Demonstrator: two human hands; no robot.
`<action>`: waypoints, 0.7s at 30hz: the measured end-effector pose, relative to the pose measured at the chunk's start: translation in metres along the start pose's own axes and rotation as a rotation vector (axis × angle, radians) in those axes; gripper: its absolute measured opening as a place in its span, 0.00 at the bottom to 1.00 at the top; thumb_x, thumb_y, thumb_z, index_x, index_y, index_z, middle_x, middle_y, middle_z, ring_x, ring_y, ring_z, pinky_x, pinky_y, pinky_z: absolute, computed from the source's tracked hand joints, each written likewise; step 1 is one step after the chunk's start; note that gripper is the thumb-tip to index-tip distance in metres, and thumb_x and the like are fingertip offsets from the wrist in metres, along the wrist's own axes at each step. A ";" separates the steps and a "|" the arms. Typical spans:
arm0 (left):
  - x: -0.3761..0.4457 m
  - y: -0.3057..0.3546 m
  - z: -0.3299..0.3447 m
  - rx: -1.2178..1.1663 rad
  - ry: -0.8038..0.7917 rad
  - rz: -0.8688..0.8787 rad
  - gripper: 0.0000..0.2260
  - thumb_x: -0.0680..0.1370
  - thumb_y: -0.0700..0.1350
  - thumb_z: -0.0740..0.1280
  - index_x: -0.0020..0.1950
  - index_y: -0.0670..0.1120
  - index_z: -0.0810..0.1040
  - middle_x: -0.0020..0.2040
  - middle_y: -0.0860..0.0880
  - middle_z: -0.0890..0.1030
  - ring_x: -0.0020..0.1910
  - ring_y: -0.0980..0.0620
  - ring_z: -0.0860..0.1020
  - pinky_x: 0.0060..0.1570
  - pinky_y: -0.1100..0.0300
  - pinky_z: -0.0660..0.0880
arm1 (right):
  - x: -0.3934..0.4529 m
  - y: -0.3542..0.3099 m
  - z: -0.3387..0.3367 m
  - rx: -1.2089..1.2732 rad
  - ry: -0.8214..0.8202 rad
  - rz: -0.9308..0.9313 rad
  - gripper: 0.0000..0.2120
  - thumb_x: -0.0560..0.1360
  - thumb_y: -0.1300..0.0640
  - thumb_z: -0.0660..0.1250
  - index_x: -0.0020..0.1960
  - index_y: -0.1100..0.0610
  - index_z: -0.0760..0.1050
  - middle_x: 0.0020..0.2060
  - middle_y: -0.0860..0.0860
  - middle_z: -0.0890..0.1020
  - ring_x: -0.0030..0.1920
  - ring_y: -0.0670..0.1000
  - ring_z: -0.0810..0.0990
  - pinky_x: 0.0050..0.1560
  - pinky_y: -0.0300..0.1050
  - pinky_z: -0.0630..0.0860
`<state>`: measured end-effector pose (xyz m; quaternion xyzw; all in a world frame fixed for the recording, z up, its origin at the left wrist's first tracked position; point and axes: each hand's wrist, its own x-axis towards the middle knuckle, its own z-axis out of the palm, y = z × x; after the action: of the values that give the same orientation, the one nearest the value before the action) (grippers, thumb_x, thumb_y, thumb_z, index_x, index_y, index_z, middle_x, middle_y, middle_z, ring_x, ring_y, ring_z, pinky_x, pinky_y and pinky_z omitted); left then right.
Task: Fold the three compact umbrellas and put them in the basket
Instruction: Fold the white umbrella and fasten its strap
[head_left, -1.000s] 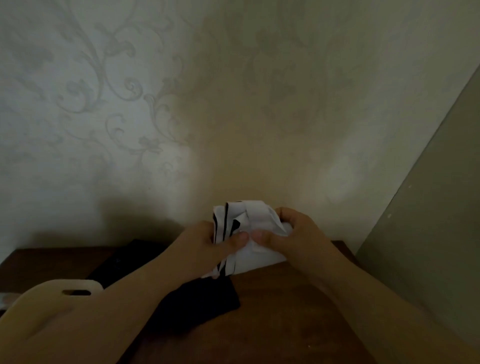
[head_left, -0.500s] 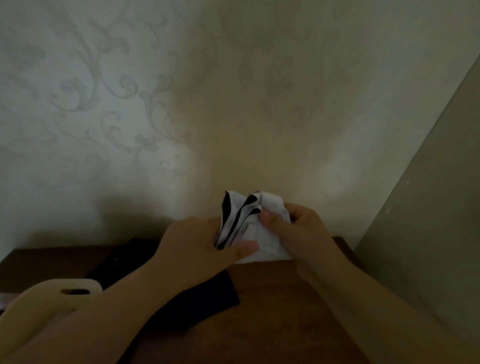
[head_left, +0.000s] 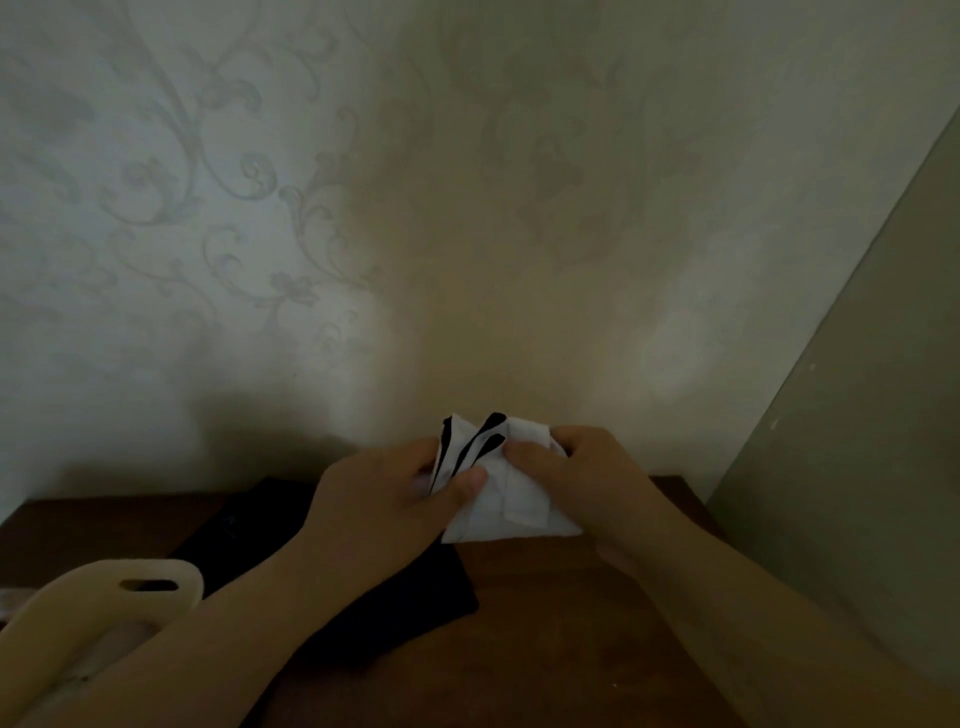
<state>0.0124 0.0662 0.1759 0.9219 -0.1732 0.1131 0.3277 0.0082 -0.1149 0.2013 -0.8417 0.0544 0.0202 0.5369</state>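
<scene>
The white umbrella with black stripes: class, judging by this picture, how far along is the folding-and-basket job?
Done: nothing can be confirmed; the cream basket shows only its rim and handle. In hand: the left hand and right hand both grip the white umbrella, gathering its fabric above the table. Left: finishing it, binning it, and a dark item on the table.

One camera only, worn on the head. It looks forward and down, close over both forearms, toward the wall (head_left: 467, 208) behind the fingers (head_left: 524, 454). The table (head_left: 571, 649) lies below the fingers; the basket (head_left: 104, 597) is at their left, near the frame edge.
</scene>
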 end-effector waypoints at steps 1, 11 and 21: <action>0.003 -0.002 -0.005 -0.118 -0.053 -0.040 0.17 0.71 0.68 0.56 0.33 0.58 0.70 0.27 0.56 0.72 0.29 0.65 0.73 0.28 0.71 0.66 | -0.001 0.000 -0.001 -0.013 0.036 -0.047 0.18 0.75 0.49 0.67 0.42 0.67 0.77 0.28 0.51 0.78 0.28 0.44 0.76 0.28 0.37 0.72; 0.004 -0.003 -0.024 -0.509 -0.355 -0.099 0.22 0.64 0.65 0.62 0.34 0.46 0.76 0.26 0.47 0.76 0.19 0.54 0.68 0.25 0.61 0.68 | -0.008 -0.001 -0.008 0.043 0.073 -0.238 0.07 0.75 0.52 0.67 0.41 0.52 0.80 0.35 0.51 0.83 0.35 0.49 0.82 0.39 0.50 0.81; 0.012 0.007 -0.028 -0.439 -0.515 -0.129 0.24 0.65 0.65 0.61 0.45 0.46 0.78 0.34 0.49 0.83 0.25 0.51 0.76 0.31 0.57 0.77 | -0.008 -0.008 -0.008 -0.069 0.129 -0.365 0.17 0.74 0.52 0.68 0.36 0.65 0.75 0.28 0.52 0.74 0.24 0.42 0.70 0.24 0.34 0.66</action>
<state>0.0177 0.0766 0.2048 0.8366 -0.2117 -0.1844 0.4704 0.0014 -0.1186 0.2126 -0.8549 -0.0655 -0.1295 0.4980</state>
